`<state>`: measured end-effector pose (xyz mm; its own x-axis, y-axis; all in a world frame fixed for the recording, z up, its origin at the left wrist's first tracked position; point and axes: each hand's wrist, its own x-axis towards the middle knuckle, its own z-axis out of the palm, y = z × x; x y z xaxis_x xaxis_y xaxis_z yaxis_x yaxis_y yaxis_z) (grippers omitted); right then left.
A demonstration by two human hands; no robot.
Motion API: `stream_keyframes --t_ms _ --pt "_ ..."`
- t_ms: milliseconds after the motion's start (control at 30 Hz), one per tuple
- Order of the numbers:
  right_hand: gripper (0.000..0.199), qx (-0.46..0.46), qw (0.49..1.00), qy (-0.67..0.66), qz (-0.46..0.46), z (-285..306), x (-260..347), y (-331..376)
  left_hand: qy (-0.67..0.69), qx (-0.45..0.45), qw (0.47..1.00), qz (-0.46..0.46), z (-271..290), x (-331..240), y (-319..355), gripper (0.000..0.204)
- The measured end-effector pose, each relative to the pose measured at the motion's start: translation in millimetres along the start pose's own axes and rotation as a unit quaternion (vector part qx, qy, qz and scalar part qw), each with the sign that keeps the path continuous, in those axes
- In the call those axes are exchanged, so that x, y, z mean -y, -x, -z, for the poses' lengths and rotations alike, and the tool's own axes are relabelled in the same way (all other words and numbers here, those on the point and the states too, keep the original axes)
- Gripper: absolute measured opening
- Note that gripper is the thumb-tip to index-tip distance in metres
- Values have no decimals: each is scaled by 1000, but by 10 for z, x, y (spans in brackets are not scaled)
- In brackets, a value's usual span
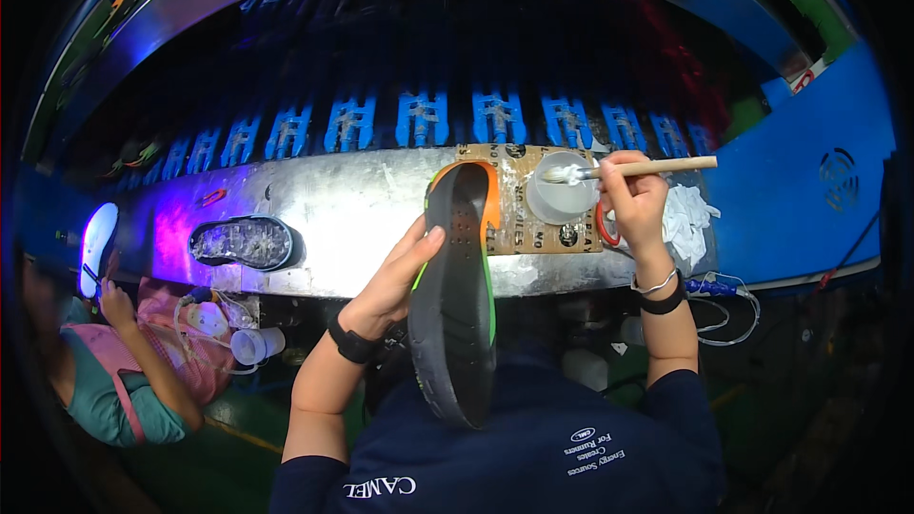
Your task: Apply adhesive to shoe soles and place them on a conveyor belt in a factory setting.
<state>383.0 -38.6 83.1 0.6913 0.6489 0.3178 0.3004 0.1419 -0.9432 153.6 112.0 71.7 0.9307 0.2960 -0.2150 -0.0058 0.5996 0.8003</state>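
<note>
Pinching the pale wooden brush (666,167), my right hand (636,196) is holding its white tip at the mouth of the cloudy plastic cup (560,204). My left hand (392,274) is gripping the long black shoe sole (455,295) with orange and green edges, its far end reaching over the silver metal counter (347,190). For neat dipping, I should be wiping extra goo on the rim. The sole is hiding some left fingers; the cup's wall is hiding how deep the goo is.

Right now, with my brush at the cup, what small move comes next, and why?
Probably ease the brush toward the shoe sole: your right hand holds its tip at white material in the cup, and your left hand holds the sole.
</note>
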Motion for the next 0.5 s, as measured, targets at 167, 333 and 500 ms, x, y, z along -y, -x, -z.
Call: stream_keyframes --t_ms 167,333,500 --pt "12 -10 984 174 45 228 -285 -70 5 8 1000 26 52 16 23 56" --pt "14 12 974 226 18 207 -452 -87 13 21 999 34 83 41 -6 57" --pt "14 15 968 251 21 212 -479 -79 27 30 999 36 106 28 3 56"
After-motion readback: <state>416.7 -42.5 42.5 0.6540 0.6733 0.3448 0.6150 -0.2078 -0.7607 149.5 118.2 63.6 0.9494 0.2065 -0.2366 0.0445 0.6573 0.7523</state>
